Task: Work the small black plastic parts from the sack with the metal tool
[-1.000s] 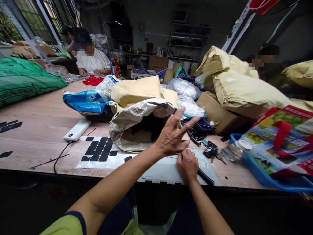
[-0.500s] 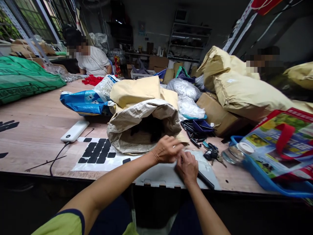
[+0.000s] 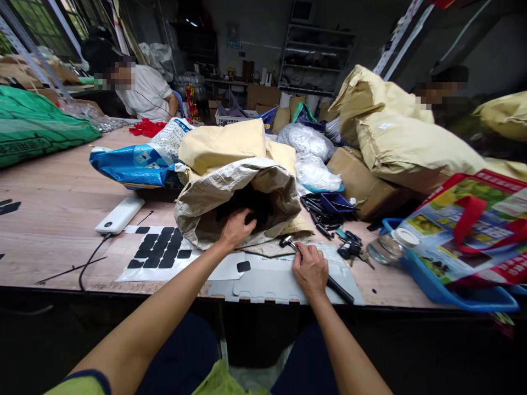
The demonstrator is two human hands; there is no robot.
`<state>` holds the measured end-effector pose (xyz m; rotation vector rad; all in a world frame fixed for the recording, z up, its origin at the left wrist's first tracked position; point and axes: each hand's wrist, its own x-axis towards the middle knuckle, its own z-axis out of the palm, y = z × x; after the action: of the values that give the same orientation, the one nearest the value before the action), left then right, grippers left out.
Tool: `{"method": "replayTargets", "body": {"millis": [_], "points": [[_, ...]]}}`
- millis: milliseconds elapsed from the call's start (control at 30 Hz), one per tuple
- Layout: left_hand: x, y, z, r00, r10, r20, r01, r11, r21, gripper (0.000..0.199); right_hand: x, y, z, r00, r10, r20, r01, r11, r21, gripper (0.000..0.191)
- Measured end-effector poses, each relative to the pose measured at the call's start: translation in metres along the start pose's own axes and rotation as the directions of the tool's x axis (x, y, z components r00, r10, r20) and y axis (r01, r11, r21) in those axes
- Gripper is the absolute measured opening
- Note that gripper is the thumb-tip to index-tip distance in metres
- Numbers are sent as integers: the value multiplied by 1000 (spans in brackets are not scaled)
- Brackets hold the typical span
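Left hand (image 3: 237,228) in sack (image 3: 192,215) mouth, grip indeterminable; right hand (image 3: 312,269) curled round hammer (image 3: 339,289). Judged reach-in step; pinch likely needed next.

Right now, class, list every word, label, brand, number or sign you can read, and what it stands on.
None reads clearly.
Green sack: dark characters, too blurred to read.
Colourful bag: pale characters, too blurred.
Blue-and-white bag: print too small.
Yellow sack: white label, too small.
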<state>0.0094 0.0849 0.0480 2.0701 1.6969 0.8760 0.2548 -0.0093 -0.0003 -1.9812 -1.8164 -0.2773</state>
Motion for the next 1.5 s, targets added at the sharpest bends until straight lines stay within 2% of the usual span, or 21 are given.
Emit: {"method": "replayTargets", "body": {"millis": [67, 133, 200, 267, 400, 567, 733, 833, 900, 967, 1033, 1167, 1333, 1500], "points": [[-33, 0, -2, 986, 164, 44, -160, 984, -78, 25, 0, 0, 0, 1000, 0, 0, 0, 1000, 4, 31], [-63, -1, 1, 955, 273, 118, -258, 958, -124, 22, 0, -1, 0, 1000, 2, 3, -2, 1000, 2, 31], [-83, -3, 7, 936, 300, 183, -280, 951, -128, 21, 0, -1, 0, 1000, 5, 5, -5, 1000, -4, 31], [-91, -6, 12, 931, 293, 218, -275, 955, -108, 22, 0, -1, 0, 1000, 5, 4, -5, 1000, -7, 30], [-93, -10, 14, 935, 282, 214, -266, 959, -101, 28, -1, 0, 1, 1000, 4, -1, -4, 1000, 4, 30], [-99, -15, 15, 969, 204, 138, -190, 976, -106, 18, -1, 2, 3, 1000, -12, 16, 12, 1000, 10, 30], [-100, -17, 18, 970, 197, 140, -182, 976, -116, 17, 3, 0, -6, 997, 23, 71, -27, 997, 66, 31], [-98, -18, 17, 972, 191, 141, -173, 976, -130, 17, -3, -14, -22, 999, 17, 32, -24, 975, 221, 34], [-97, -19, 16, 972, 185, 142, -165, 976, -143, 18, -13, -28, -34, 1000, -19, 21, 9, 923, 384, 36], [-97, -19, 16, 973, 178, 148, -154, 975, -160, 19, -25, -44, -44, 995, -83, 47, 47, 857, 513, 36], [-97, -20, 16, 974, 167, 155, -139, 974, -177, 19, -38, -58, -50, 986, -142, 86, 68, 821, 567, 37], [-96, -21, 18, 976, 152, 156, -122, 975, -187, 18, -56, -74, -51, 976, -178, 127, 83, 838, 540, 39], [-96, -21, 19, 979, 143, 146, -116, 977, -180, 10, -60, -77, -47, 968, -197, 155, 106, 882, 459, 40], [-96, -19, 18, 979, 133, 151, -104, 976, -190, 18, -59, -71, -51, 989, -135, 55, 97, 890, 446, 39]]}}
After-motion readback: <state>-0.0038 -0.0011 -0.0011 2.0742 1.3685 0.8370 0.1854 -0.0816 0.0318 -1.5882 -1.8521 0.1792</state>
